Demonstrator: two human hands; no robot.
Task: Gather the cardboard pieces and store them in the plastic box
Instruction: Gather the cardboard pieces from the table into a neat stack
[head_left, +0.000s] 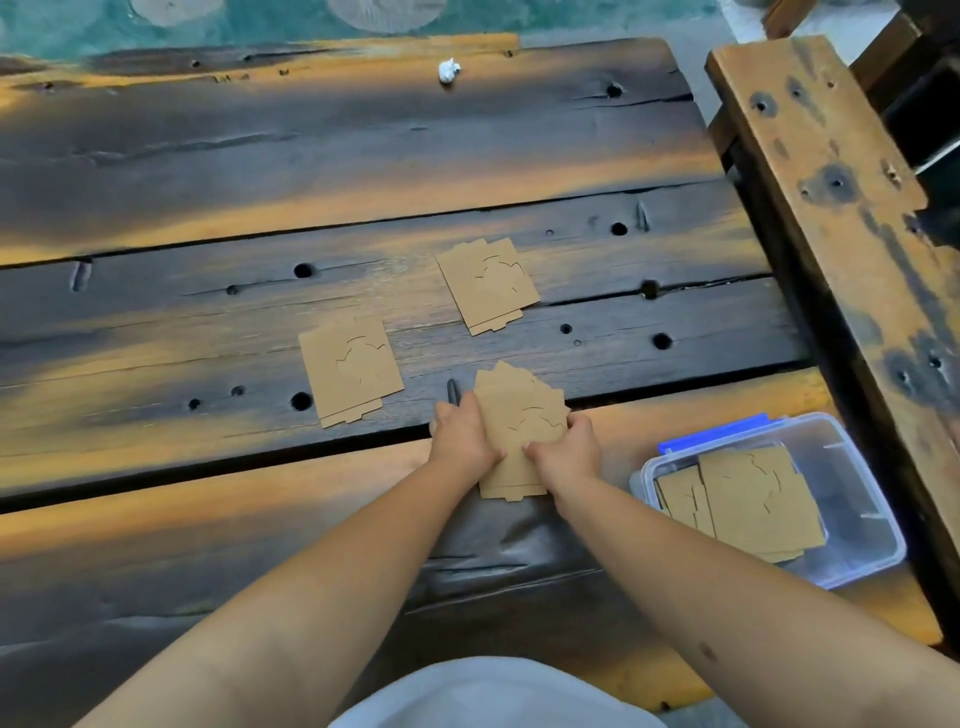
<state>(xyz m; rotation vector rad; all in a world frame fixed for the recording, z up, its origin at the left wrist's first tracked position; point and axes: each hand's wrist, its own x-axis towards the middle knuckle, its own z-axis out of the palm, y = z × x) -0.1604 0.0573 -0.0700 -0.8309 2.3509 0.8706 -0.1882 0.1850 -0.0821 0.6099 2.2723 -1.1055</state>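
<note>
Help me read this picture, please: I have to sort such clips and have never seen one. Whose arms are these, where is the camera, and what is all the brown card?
There is no machine: a person wears a camera on the head, looking down at their own bare arms. The left hand and right hand grip one stack of cardboard pieces from both sides on a wooden table. Two more cardboard stacks lie farther off, one to the left, one beyond. At the right a clear plastic box already holds pieces.
</note>
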